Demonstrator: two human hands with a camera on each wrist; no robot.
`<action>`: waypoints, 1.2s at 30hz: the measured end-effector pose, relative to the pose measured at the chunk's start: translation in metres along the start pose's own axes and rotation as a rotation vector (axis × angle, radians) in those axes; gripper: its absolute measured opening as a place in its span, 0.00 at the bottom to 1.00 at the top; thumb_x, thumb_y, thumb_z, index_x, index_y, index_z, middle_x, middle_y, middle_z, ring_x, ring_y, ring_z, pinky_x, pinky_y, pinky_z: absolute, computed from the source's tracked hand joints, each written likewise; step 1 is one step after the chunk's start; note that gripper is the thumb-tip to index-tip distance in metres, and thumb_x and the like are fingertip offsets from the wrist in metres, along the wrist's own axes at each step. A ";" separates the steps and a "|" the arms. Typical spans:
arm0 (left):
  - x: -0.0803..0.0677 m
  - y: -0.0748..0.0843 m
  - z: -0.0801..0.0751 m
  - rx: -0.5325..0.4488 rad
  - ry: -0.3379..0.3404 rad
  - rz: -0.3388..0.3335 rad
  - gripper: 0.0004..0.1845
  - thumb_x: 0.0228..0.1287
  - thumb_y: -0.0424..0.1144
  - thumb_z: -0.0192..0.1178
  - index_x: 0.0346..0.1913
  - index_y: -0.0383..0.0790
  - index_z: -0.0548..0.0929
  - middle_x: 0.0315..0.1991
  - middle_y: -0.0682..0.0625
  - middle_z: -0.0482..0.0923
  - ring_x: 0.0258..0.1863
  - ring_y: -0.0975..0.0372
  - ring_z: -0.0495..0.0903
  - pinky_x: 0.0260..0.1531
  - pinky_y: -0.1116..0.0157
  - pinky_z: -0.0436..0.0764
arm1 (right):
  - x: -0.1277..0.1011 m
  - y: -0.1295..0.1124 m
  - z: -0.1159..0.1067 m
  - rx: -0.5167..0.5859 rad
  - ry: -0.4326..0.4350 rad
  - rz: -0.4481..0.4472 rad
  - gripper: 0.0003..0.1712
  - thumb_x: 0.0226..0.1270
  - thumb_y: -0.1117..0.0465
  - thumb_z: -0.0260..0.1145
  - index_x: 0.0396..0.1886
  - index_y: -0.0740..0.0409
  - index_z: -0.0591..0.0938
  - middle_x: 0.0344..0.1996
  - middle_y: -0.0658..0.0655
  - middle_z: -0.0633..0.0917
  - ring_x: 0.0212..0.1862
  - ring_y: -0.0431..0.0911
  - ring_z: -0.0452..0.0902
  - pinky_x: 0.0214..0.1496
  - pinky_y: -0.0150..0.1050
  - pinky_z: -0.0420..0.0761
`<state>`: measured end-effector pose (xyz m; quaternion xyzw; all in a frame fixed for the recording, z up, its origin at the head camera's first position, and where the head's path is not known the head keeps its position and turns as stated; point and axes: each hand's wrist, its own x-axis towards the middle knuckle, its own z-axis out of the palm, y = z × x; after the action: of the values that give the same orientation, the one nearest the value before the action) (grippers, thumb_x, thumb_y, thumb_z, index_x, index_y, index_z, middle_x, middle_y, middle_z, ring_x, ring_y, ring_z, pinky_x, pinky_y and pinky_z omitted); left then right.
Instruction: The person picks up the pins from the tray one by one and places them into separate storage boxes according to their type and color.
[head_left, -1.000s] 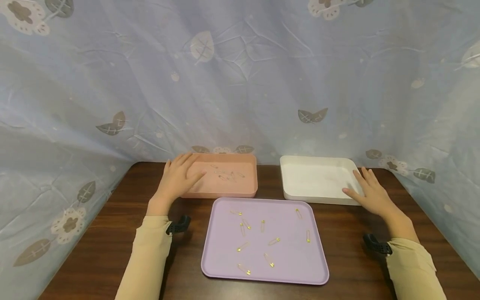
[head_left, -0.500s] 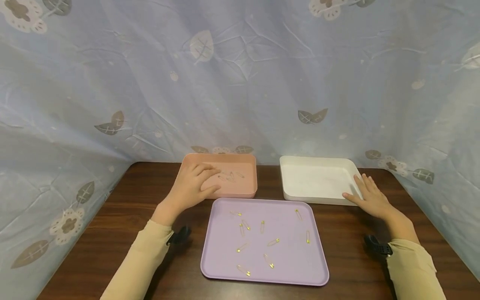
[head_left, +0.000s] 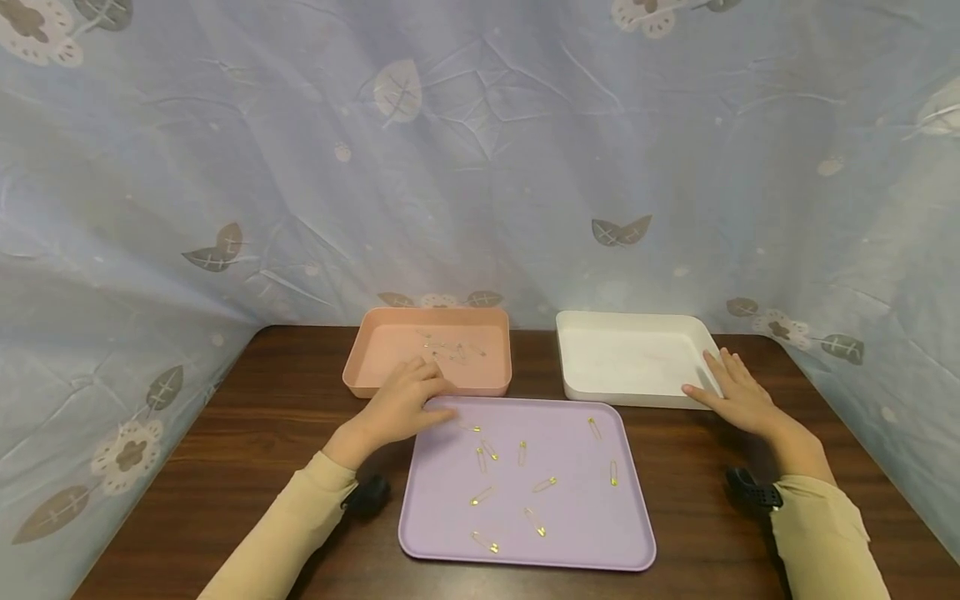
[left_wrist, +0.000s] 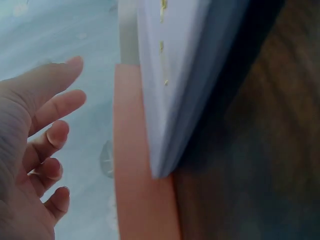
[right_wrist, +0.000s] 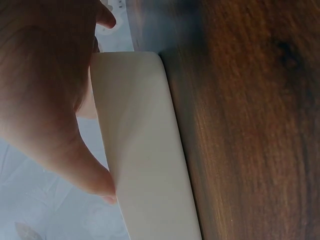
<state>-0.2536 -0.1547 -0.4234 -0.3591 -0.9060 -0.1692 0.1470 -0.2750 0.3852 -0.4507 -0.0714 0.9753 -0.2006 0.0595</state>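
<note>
My left hand (head_left: 401,404) hovers over the far left corner of the lilac tray (head_left: 525,557), near the front rim of the pink tray (head_left: 360,375). Its fingers are loosely bent with nothing between them, as the left wrist view shows. Several gold safety pins (head_left: 535,522) lie spread over the lilac tray; one pin (head_left: 471,428) is close to the left fingertips. Silver safety pins (head_left: 456,352) sit in a loose group inside the pink tray. My right hand (head_left: 738,396) rests at the near right corner of the white tray (head_left: 637,400), thumb (right_wrist: 102,185) at its rim, fingers spread.
Both back trays stand side by side on the dark wooden table (head_left: 225,467), against a pale blue curtain (head_left: 480,167) with leaf prints. A black wrist strap (head_left: 757,493) is on the right forearm, and a black camera mount (head_left: 367,496) on the left.
My left hand has come from the pink tray's left side, across it, toward the lilac tray's far left corner. The right hand has stayed by the white tray, shifting slightly down.
</note>
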 end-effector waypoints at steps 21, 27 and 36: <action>-0.003 0.010 0.021 -0.019 -0.222 -0.084 0.08 0.57 0.46 0.69 0.38 0.50 0.88 0.30 0.56 0.77 0.33 0.65 0.65 0.36 0.67 0.63 | -0.002 -0.003 -0.002 -0.002 0.011 0.004 0.52 0.70 0.35 0.51 0.78 0.63 0.42 0.75 0.74 0.34 0.75 0.71 0.27 0.64 0.78 0.41; -0.004 0.012 0.023 -0.039 -0.235 -0.095 0.06 0.57 0.45 0.69 0.37 0.51 0.87 0.31 0.59 0.75 0.35 0.66 0.66 0.39 0.66 0.65 | -0.003 -0.002 -0.001 0.001 0.012 0.001 0.52 0.70 0.34 0.50 0.78 0.62 0.42 0.75 0.74 0.33 0.76 0.70 0.25 0.63 0.79 0.42; -0.004 0.015 0.023 -0.052 -0.243 -0.096 0.04 0.57 0.44 0.69 0.33 0.51 0.86 0.30 0.59 0.74 0.37 0.65 0.68 0.41 0.64 0.66 | -0.004 -0.002 0.000 0.010 0.048 -0.002 0.52 0.69 0.34 0.52 0.77 0.63 0.46 0.76 0.73 0.36 0.76 0.71 0.28 0.63 0.79 0.41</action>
<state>-0.2436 -0.1368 -0.4425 -0.3368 -0.9286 -0.1547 0.0187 -0.2707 0.3835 -0.4495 -0.0672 0.9753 -0.2070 0.0363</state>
